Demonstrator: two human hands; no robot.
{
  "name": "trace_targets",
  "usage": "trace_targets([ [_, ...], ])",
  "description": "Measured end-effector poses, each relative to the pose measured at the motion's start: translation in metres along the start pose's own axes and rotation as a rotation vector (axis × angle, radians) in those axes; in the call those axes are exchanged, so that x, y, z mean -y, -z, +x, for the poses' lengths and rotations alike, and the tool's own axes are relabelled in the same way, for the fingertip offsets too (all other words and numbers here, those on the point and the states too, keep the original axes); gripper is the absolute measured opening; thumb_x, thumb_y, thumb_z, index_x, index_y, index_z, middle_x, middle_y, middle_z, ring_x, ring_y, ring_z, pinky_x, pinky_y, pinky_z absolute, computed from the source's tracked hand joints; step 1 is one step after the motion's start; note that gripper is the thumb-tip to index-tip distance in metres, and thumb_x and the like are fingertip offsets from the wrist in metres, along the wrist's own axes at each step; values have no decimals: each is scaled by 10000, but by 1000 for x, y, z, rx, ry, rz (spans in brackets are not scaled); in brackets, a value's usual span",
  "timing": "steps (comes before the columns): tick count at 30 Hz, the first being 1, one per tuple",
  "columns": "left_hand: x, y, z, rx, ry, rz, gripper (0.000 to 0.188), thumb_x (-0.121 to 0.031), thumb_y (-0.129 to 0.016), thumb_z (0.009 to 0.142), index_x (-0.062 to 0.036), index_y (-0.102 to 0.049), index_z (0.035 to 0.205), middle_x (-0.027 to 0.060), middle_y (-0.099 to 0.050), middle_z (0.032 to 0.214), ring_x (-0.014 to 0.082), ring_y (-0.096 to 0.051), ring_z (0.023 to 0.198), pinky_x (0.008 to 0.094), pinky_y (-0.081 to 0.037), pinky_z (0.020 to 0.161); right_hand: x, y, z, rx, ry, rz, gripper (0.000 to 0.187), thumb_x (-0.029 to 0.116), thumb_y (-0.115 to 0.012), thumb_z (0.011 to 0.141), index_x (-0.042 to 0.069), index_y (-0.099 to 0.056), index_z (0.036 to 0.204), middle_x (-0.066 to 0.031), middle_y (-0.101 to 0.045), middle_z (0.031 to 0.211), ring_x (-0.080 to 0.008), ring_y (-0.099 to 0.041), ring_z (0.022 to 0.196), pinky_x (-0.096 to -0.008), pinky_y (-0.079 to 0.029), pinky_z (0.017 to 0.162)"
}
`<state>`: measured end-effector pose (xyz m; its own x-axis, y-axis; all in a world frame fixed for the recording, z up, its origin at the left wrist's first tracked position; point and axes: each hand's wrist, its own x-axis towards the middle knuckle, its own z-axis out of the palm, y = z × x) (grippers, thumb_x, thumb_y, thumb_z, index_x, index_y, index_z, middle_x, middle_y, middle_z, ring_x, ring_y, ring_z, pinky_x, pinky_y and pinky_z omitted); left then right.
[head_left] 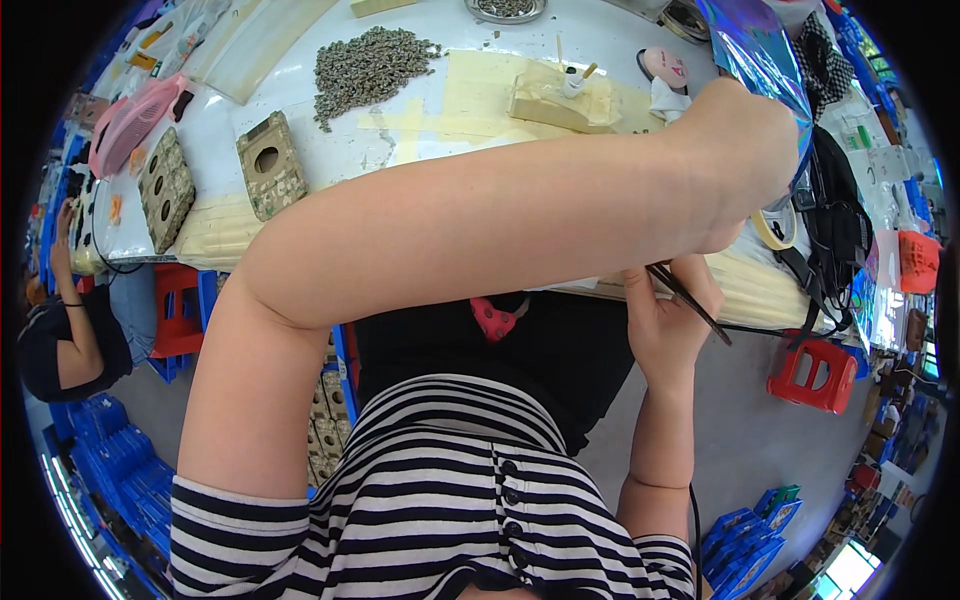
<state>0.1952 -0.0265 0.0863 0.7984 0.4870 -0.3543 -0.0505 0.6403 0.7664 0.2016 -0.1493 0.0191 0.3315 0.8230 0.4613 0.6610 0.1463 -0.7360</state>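
The right hand (665, 320) was closed around a thin dark tool (690, 300), its fingers pinched on the shaft, which slanted out toward four o'clock past the table edge. The left hand (745, 160) had crossed over to the right side, at about one o'clock from the right hand; it was turned away from the camera, so whether its fingers were closed or spread could not be told. It sat just beside a roll of tape (775, 225) at the table's near edge.

The left forearm lay across the middle of the view and hid much of the white table (290, 170) behind it. On that surface sat one heap of small grey pieces (370, 65) at eleven o'clock, two sandy blocks with round holes (270, 165) at nine o'clock, one pale block holding a small bottle and sticks (560, 95) at twelve o'clock, and a pink fan (130, 120) at the far left edge. Two red stools (815, 375) stood on the grey floor, one at each side, and blue crates (120, 455) were stacked at seven o'clock. Another person's arm (70, 320) showed at the left rim.
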Motion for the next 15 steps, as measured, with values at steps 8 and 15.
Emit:
trace_targets([
  [8,-7,4,-17,33,-146,-115,235,-96,-452,916,73,-519,1065,129,-570,999,210,-580,908,359,-475,811,-9,7,-4,130,373,-267,244,50,-738,643,30,-634,862,-86,-610,814,-256,-600,717,-339,-475,606],
  [15,-9,3,-28,41,-225,-152,275,-81,-464,933,142,-473,1095,171,-547,1068,243,-573,979,395,-482,928,-10,11,-10,184,531,-402,244,92,-707,655,40,-634,883,-81,-641,881,-240,-624,783,-336,-505,668],
])
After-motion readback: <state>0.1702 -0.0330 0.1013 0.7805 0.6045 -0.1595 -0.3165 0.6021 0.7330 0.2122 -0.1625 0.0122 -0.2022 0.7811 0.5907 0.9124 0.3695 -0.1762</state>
